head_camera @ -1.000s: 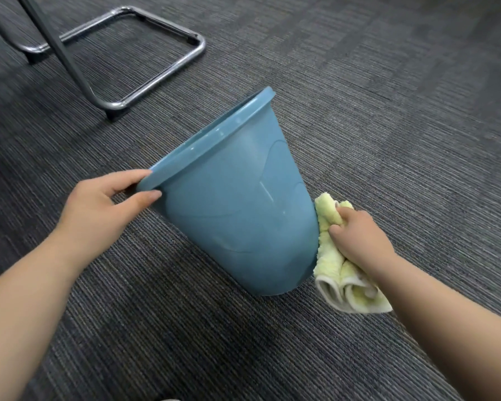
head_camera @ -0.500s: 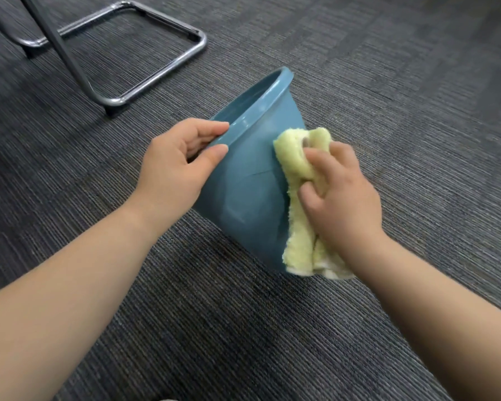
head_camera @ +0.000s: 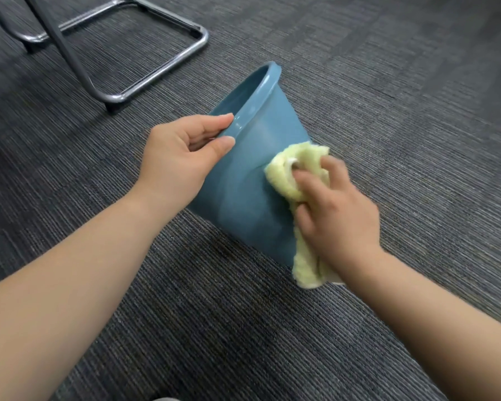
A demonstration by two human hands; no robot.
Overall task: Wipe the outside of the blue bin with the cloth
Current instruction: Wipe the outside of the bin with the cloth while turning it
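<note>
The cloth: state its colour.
Pale yellow-green cloth, seen in the head view.

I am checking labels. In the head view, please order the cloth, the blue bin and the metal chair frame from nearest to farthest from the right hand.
1. cloth: gripped in the right hand.
2. blue bin: against the cloth, leftward.
3. metal chair frame: far, upper left.

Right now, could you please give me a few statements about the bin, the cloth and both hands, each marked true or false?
1. The left hand grips the rim of the blue bin. True.
2. The bin stands upright. False: it is tilted over, held by its rim.
3. The right hand holds the yellow cloth against the bin's outer wall. True.
4. The cloth lies inside the bin. False: it is on the outside, under the right hand.
</note>
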